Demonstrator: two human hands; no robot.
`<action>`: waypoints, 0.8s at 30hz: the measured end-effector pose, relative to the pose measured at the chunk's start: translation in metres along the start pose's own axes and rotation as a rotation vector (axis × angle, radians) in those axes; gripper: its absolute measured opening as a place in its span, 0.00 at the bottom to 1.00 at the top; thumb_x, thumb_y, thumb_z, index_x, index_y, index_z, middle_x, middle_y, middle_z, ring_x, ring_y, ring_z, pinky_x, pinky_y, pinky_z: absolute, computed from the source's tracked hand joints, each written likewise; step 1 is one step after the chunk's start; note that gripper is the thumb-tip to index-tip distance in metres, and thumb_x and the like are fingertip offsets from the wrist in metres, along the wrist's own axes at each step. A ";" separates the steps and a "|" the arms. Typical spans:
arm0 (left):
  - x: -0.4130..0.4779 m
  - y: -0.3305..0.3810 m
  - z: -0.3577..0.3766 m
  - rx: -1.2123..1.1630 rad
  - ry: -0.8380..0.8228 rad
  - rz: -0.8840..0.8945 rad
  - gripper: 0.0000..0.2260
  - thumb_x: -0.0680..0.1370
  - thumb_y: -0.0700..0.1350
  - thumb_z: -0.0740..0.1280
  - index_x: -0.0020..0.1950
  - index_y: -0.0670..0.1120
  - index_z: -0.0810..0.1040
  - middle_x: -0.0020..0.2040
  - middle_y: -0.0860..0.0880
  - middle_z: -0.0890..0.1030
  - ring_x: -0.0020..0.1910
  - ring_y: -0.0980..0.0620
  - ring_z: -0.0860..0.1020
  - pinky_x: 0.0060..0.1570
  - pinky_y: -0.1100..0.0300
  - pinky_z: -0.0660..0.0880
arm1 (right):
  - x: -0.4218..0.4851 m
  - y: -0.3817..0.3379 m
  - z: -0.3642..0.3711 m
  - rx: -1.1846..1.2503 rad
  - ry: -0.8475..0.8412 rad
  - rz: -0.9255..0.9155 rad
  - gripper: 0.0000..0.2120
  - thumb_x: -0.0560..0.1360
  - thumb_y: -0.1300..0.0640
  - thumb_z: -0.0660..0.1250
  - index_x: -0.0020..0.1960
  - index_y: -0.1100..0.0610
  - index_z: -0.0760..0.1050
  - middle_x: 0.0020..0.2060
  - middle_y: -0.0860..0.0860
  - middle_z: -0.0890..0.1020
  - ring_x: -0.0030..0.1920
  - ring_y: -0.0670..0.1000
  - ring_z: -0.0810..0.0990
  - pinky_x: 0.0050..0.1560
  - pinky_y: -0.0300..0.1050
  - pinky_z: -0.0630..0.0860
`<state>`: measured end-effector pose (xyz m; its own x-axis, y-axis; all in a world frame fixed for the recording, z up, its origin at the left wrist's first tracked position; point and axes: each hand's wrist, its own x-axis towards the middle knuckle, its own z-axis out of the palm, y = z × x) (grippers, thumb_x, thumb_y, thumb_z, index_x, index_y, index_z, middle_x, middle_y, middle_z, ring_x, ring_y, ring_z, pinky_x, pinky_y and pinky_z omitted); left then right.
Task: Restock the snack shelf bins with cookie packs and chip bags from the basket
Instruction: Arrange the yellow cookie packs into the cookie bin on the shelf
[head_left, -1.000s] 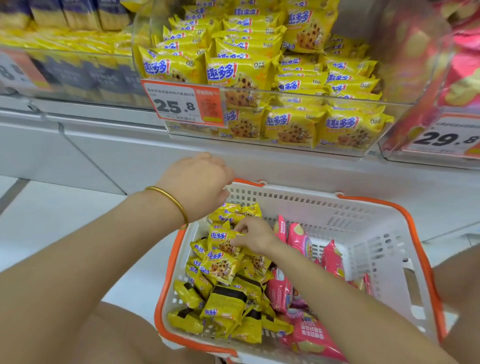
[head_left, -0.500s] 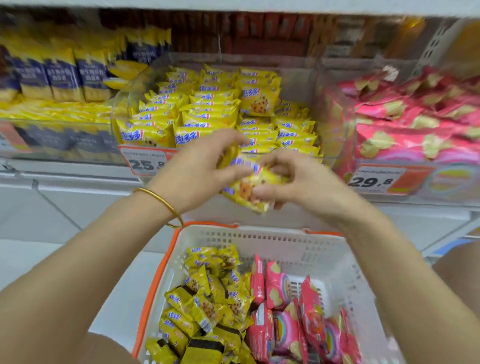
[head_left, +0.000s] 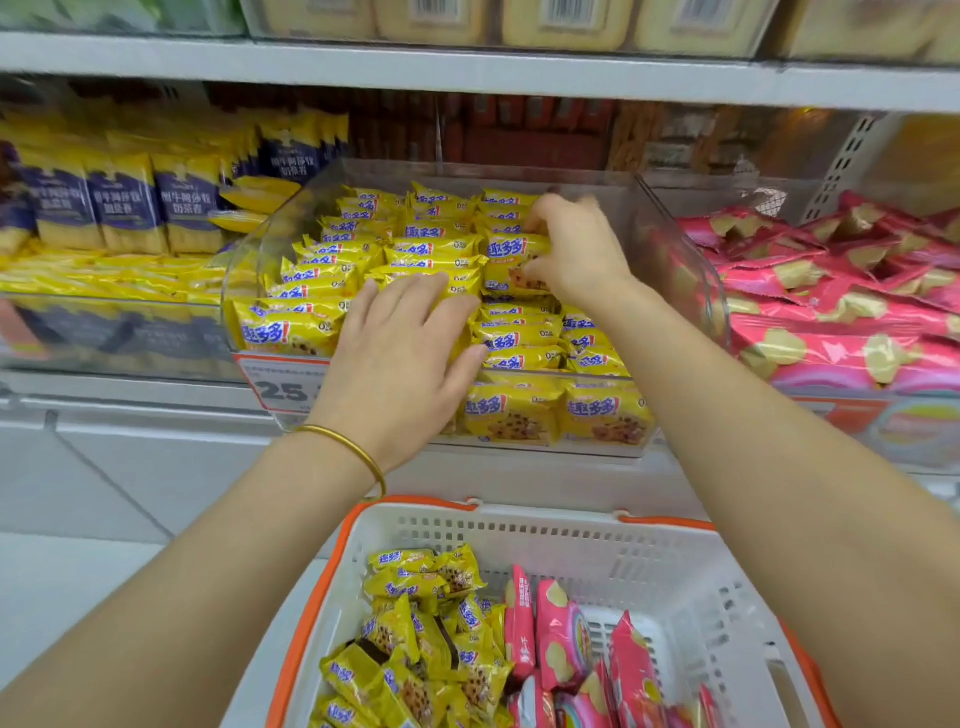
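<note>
The right hand (head_left: 576, 254) pinches a yellow cookie pack (head_left: 511, 257) into the clear bin (head_left: 467, 174), mid frame. The left hand (head_left: 405, 353) lies spread flat on the pile (head_left: 322, 254). Next, I think: let go, then reach for the basket (head_left: 519, 525) below.

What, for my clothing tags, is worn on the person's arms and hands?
No sleeves or gloves show: the left hand and right hand are bare. A thin plain gold-coloured metal bangle circles the left wrist.
</note>
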<state>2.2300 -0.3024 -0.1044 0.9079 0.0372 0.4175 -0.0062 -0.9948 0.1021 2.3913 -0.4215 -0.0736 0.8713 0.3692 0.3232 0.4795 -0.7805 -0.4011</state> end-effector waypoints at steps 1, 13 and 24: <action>0.000 0.000 0.001 -0.002 0.005 0.000 0.29 0.74 0.60 0.45 0.68 0.49 0.71 0.70 0.46 0.70 0.71 0.45 0.63 0.72 0.46 0.51 | 0.000 0.001 0.001 0.012 0.016 0.003 0.23 0.69 0.58 0.75 0.61 0.54 0.73 0.61 0.58 0.69 0.60 0.60 0.73 0.59 0.50 0.72; -0.006 0.002 -0.006 -0.041 0.070 0.051 0.23 0.77 0.55 0.52 0.62 0.44 0.76 0.63 0.44 0.75 0.64 0.42 0.70 0.64 0.46 0.63 | -0.017 -0.002 -0.011 -0.232 -0.029 -0.071 0.20 0.73 0.58 0.71 0.63 0.51 0.70 0.62 0.54 0.69 0.63 0.60 0.66 0.52 0.52 0.70; -0.072 0.004 -0.008 0.068 -0.322 0.140 0.23 0.71 0.55 0.50 0.48 0.44 0.79 0.47 0.45 0.77 0.47 0.42 0.74 0.44 0.46 0.76 | -0.171 -0.011 0.029 0.233 -0.164 -0.197 0.10 0.71 0.65 0.66 0.49 0.54 0.78 0.38 0.46 0.75 0.40 0.48 0.75 0.43 0.43 0.71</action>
<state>2.1615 -0.3087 -0.1271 0.9858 -0.1216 0.1158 -0.1224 -0.9925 -0.0007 2.2399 -0.4612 -0.1497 0.7558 0.5922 0.2793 0.6345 -0.5572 -0.5356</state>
